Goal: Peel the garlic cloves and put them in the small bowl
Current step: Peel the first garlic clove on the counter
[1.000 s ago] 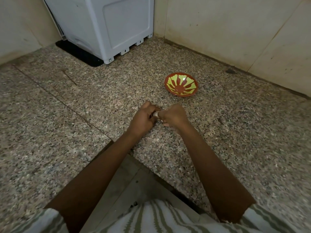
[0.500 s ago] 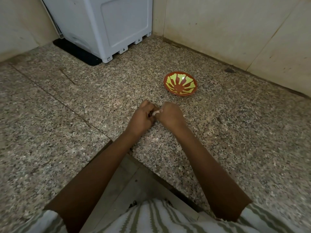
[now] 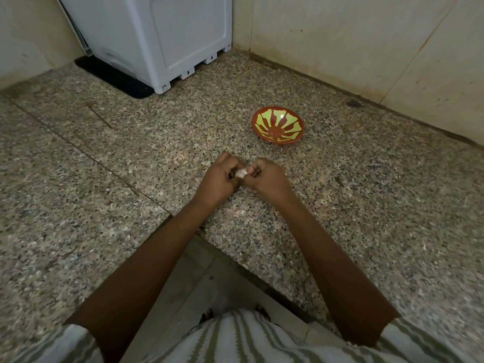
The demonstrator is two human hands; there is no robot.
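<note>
A pale garlic clove (image 3: 241, 173) shows between my two hands, just above the speckled granite counter (image 3: 366, 205). My left hand (image 3: 221, 179) grips it from the left with curled fingers. My right hand (image 3: 269, 179) pinches it from the right, knuckles toward the camera. Most of the clove is hidden by the fingers. The small bowl (image 3: 278, 124), red with yellow-green rays, sits on the counter beyond and to the right of my hands; I see nothing lying in it.
A white appliance (image 3: 157, 35) stands at the back left on a black mat (image 3: 112, 77). Tiled walls (image 3: 366, 43) close the corner behind the bowl. The counter's inner corner edge (image 3: 183, 226) runs under my forearms.
Both hands stay together on the clove, with small finger shifts. The hands parted slightly, so a little more of the clove shows now.
</note>
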